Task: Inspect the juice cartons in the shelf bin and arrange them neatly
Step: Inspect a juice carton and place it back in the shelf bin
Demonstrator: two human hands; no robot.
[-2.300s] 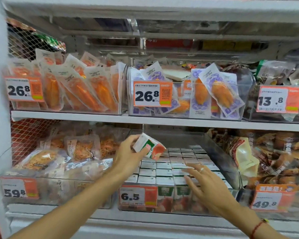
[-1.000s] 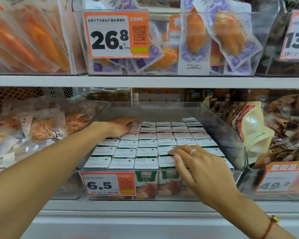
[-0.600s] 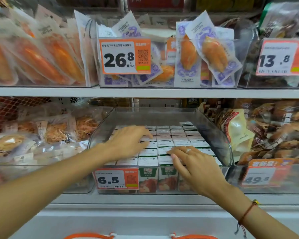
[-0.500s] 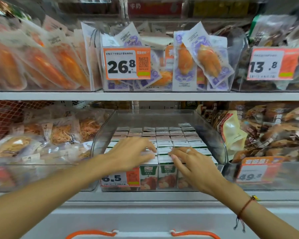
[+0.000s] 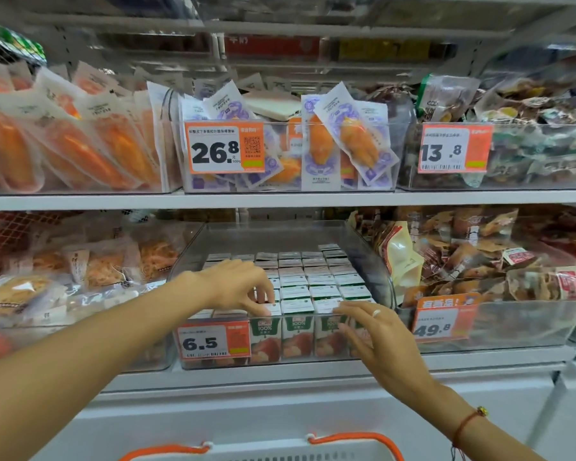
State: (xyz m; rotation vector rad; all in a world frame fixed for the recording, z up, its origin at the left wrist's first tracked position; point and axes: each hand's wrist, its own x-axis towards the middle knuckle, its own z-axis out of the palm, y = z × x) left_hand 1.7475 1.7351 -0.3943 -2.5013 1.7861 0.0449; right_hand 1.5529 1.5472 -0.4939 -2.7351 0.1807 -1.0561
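A clear shelf bin (image 5: 379, 261) on the lower shelf holds several rows of small juice cartons (image 5: 316, 281), white tops up, with green and red fronts showing through the bin's front wall. My left hand (image 5: 236, 287) reaches in over the front-left rows. Its curled fingertips and thumb pinch the top of one front-row carton (image 5: 276, 307). The fingers of my right hand (image 5: 379, 341) are nearly straight, and they rest on the bin's front rim and on the front-right carton tops.
An orange 6.5 price tag (image 5: 213, 342) hangs on the bin front. Bagged snacks (image 5: 87, 271) fill the bin on the left and brown packets (image 5: 473, 261) the one on the right. The upper shelf (image 5: 280, 197) overhangs. A basket with orange handles (image 5: 353, 442) sits below.
My left hand has drawn back from the rear-left corner to the front rows and its fingers have curled onto a carton. My right hand stays at the front right. The view has pulled back.
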